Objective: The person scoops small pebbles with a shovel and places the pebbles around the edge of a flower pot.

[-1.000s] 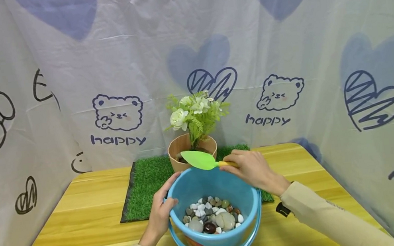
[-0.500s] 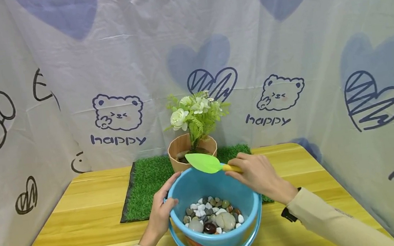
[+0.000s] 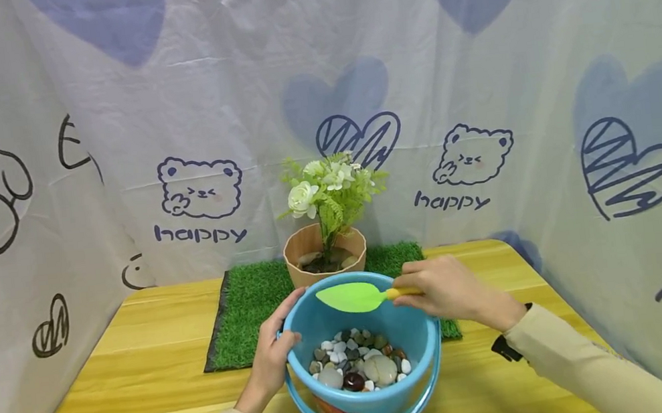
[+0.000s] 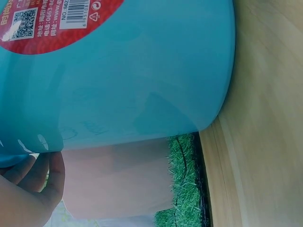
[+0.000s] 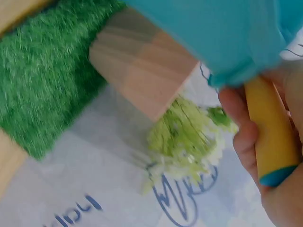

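A blue bucket [image 3: 382, 404] stands in front of me with its handle hanging down at the front. My left hand [image 3: 272, 355] grips its left rim, thumb over the edge and fingers along the outside. Inside the bucket lie several pebbles [image 3: 355, 355], white, grey and brown, some larger. With my right hand [image 3: 452, 291] I hold a toy trowel [image 3: 351, 298] by its yellow handle [image 5: 271, 127]. Its green blade points left, over the bucket's far part and above the pebbles. In the left wrist view, the bucket wall [image 4: 132, 85] shows a red label.
Right behind the bucket, a peach flowerpot [image 3: 299, 272] with white artificial flowers [image 3: 336, 189] stands on a green turf mat [image 3: 251, 312]. Stones lie around the stem in the pot. A wooden table [image 3: 136, 368] carries everything. Printed cloth [image 3: 262, 126] encloses the back and sides.
My right hand has moved right and toward me with the trowel. The blade has gone from over the pot's front edge to over the bucket opening. My left hand has stayed put.
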`<state>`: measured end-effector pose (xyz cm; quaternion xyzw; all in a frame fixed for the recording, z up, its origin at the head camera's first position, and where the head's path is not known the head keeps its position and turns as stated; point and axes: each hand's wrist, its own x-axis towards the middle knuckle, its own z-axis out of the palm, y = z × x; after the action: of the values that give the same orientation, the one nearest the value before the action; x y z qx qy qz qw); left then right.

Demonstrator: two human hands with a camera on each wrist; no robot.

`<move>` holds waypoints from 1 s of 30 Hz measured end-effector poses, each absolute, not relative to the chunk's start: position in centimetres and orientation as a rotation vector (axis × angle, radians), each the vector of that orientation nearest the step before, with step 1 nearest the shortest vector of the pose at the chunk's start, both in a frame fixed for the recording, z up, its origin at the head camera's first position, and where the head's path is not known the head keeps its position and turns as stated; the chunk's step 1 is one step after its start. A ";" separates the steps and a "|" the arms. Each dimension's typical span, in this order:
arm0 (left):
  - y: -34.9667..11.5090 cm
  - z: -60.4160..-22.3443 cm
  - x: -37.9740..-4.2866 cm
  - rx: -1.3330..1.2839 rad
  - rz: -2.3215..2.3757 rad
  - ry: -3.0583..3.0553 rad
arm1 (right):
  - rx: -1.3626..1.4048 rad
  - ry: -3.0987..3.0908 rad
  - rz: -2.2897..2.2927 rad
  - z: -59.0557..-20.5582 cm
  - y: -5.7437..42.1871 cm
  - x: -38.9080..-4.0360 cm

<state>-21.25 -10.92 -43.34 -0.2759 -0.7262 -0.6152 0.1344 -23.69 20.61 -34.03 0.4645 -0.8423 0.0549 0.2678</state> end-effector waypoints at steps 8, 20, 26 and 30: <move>-10.9 -43.3 -21.3 -0.792 -1.818 -2.112 | 1.423 -2.433 -0.066 -31.2 20.7 -22.8; -10.7 -43.2 -21.2 -0.785 -1.794 -2.099 | 1.435 -2.556 -0.099 -29.9 19.7 -22.8; -10.8 -43.3 -21.2 -0.789 -1.788 -2.093 | 1.428 -2.513 -0.110 -29.5 19.8 -22.8; -10.8 -43.3 -21.1 -0.788 -1.807 -2.092 | 1.386 -2.488 -0.216 -28.9 19.4 -22.1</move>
<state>-21.13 -10.75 -43.29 -0.2717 -0.7213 -0.6230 0.1330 -22.11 19.38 -28.93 0.4803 -0.8623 -0.0748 0.1420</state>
